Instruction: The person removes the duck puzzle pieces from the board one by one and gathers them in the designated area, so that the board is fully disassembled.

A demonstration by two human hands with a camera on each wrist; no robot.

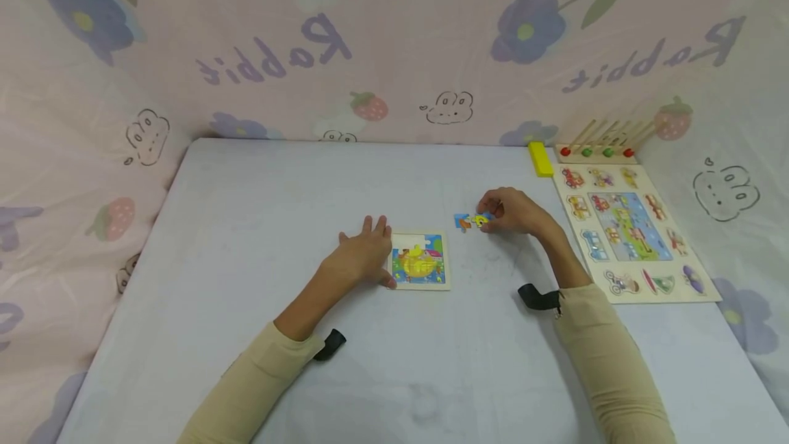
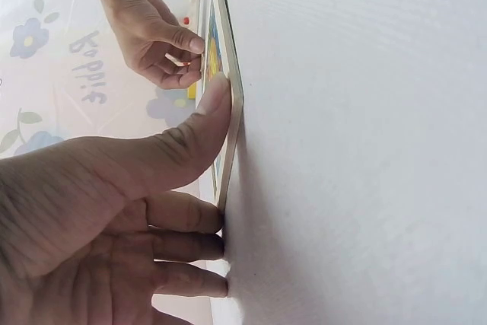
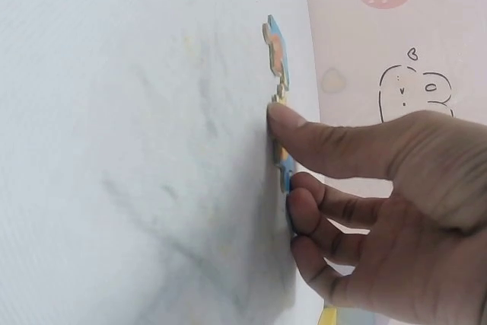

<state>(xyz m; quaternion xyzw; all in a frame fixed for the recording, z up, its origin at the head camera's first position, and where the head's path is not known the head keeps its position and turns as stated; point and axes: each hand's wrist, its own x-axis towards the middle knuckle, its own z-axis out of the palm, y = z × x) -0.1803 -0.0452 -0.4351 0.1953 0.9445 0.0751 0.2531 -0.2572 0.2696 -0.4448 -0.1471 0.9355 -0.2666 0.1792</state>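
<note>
A small square jigsaw puzzle (image 1: 420, 264) with a yellow picture lies in its light wooden frame (image 1: 425, 287); the top left part of the picture is bare. My left hand (image 1: 359, 255) rests at the frame's left side, fingers mostly straight. The left wrist view shows its thumb (image 2: 215, 95) on the frame's edge and its fingertips down at the table. Right of the puzzle, my right hand (image 1: 514, 211) pinches a yellow and blue puzzle piece (image 1: 483, 220) by its edges, low over the table. Touching or nearly touching it is a blue and brown puzzle piece (image 1: 461, 222).
At the right lies a larger picture puzzle board (image 1: 579, 228) with vehicles and fruit. Behind it stands a wooden rack (image 1: 596, 157) with pegs and red and green beads, beside a yellow block (image 1: 540, 159). Printed cloth walls (image 1: 394, 60) border the table (image 1: 277, 190).
</note>
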